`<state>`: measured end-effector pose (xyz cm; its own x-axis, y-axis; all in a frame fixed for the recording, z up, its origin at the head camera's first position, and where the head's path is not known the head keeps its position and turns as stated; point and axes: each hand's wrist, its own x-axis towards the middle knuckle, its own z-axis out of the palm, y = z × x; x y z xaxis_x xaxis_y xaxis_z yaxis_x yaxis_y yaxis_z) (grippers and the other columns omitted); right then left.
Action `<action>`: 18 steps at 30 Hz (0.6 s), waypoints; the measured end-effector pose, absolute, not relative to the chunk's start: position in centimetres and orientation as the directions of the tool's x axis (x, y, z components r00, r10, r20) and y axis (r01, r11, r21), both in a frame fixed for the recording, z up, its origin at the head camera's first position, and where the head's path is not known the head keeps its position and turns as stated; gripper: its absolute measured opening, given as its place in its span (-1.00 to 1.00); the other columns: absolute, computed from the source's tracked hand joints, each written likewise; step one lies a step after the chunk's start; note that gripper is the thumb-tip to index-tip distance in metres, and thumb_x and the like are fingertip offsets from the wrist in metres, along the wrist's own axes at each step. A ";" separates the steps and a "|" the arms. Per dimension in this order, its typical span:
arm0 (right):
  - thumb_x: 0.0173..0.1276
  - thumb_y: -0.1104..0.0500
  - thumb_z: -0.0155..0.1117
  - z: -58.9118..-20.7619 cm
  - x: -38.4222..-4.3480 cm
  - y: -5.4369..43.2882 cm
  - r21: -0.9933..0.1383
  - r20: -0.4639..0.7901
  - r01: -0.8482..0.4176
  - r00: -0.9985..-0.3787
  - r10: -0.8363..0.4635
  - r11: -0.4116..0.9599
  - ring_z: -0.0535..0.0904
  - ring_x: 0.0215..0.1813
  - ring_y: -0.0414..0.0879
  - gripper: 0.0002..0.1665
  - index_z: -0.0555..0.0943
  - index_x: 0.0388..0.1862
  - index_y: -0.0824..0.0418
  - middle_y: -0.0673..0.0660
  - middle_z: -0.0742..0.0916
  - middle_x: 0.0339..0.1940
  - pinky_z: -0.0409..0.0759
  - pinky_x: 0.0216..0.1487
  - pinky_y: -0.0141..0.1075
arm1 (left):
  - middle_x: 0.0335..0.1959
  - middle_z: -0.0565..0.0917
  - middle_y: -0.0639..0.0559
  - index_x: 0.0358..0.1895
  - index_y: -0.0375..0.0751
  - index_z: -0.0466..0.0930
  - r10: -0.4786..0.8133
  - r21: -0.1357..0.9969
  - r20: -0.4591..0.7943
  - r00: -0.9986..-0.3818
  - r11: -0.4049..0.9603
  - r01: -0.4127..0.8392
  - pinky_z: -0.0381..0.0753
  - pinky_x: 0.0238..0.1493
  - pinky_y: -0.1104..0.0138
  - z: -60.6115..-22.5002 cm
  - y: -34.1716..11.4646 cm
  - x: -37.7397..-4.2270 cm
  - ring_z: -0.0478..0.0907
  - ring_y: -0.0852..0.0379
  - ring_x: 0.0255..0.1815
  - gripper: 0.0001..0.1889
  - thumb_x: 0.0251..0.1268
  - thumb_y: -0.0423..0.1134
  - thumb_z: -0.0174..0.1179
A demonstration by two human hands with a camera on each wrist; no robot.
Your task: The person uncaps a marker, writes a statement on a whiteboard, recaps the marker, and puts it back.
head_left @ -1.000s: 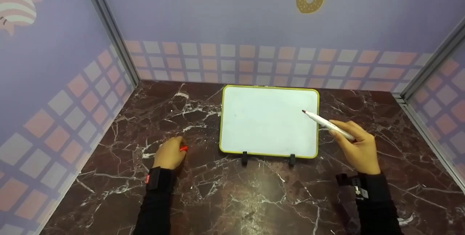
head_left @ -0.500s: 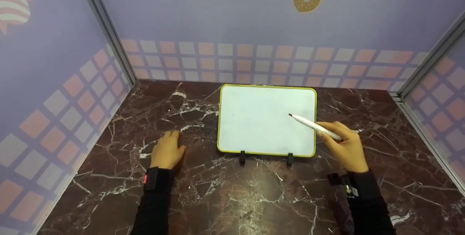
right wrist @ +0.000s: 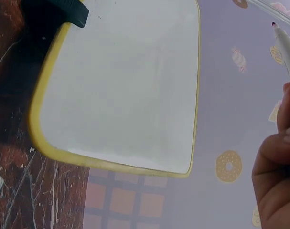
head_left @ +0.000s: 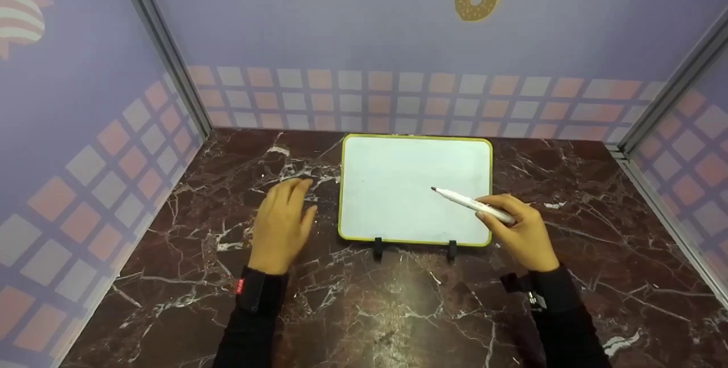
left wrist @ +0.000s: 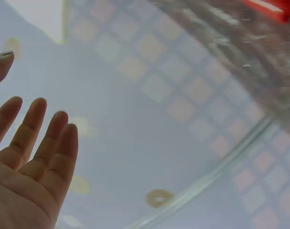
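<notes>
A white marker (head_left: pixel 463 201) with an uncapped dark red tip is pinched between the thumb and fingers of my right hand (head_left: pixel 520 231). Its tip overlaps the right half of the whiteboard (head_left: pixel 392 174) in the head view, and the right wrist view shows the tip apart from the board face. The yellow-framed board bears no writing and leans on two black feet (head_left: pixel 378 248). Left of it, my left hand (head_left: pixel 280 226) is raised with fingers extended and nothing in it. In the left wrist view a red glossy piece (left wrist: pixel 273 8) lies on the table, hidden in the head view.
The dark red marbled table (head_left: pixel 409 311) is bounded by lilac panels (head_left: pixel 392 27) at the back and both sides. Metal corner posts (head_left: pixel 165 49) join the panels. Checks, doughnuts and sweets are printed on them.
My left hand has let go of the red piece, opened and lifted forward and to the right. My right hand has carried the marker leftward across the front of the board.
</notes>
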<state>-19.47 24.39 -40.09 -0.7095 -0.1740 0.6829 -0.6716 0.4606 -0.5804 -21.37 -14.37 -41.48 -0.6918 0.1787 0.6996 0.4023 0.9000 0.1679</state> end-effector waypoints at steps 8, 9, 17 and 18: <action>0.11 0.48 0.40 -42.4 -21.4 24.0 -0.568 0.673 -0.676 -0.710 -0.207 0.470 0.30 -0.48 -0.32 -0.65 0.72 -0.11 0.25 0.03 0.60 -0.49 0.28 -0.44 -0.44 | 0.27 0.52 -0.14 0.25 -0.18 0.46 0.358 0.004 0.707 -0.611 0.861 0.509 0.40 0.36 0.04 -40.9 -9.3 -20.5 0.41 -0.18 0.34 -0.40 0.09 -0.17 0.38; 0.12 0.47 0.40 -42.5 -21.5 23.8 -0.566 0.672 -0.681 -0.708 -0.219 0.465 0.32 -0.47 -0.32 -0.65 0.72 -0.10 0.23 0.02 0.61 -0.47 0.29 -0.43 -0.44 | 0.28 0.51 -0.12 0.25 -0.17 0.45 0.383 -0.016 0.702 -0.600 0.851 0.525 0.40 0.36 0.06 -41.0 -8.6 -20.5 0.41 -0.16 0.35 -0.39 0.09 -0.16 0.38; 0.15 0.39 0.42 -42.9 -21.9 22.5 -0.538 0.673 -0.712 -0.685 -0.278 0.452 0.42 -0.40 -0.31 -0.67 0.73 -0.08 0.17 0.01 0.70 -0.37 0.40 -0.35 -0.45 | 0.31 0.50 -0.08 0.33 -0.11 0.42 0.481 -0.102 0.697 -0.532 0.801 0.590 0.45 0.32 0.09 -42.6 -5.2 -20.7 0.41 -0.14 0.35 -0.25 -0.02 -0.13 0.47; 0.14 0.39 0.43 -43.0 -21.9 22.3 -0.534 0.676 -0.715 -0.681 -0.280 0.451 0.44 -0.40 -0.30 -0.67 0.73 -0.09 0.17 0.01 0.71 -0.36 0.41 -0.34 -0.45 | 0.31 0.49 -0.08 0.34 -0.11 0.41 0.487 -0.108 0.698 -0.526 0.797 0.594 0.46 0.32 0.10 -42.8 -4.9 -20.7 0.41 -0.14 0.35 -0.24 -0.03 -0.13 0.48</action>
<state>-21.92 22.25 -43.01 -0.6812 -0.2799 0.6765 -0.7153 0.4512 -0.5336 -20.67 -4.93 -42.76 -0.5258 0.4866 0.6977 0.5942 0.7971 -0.1081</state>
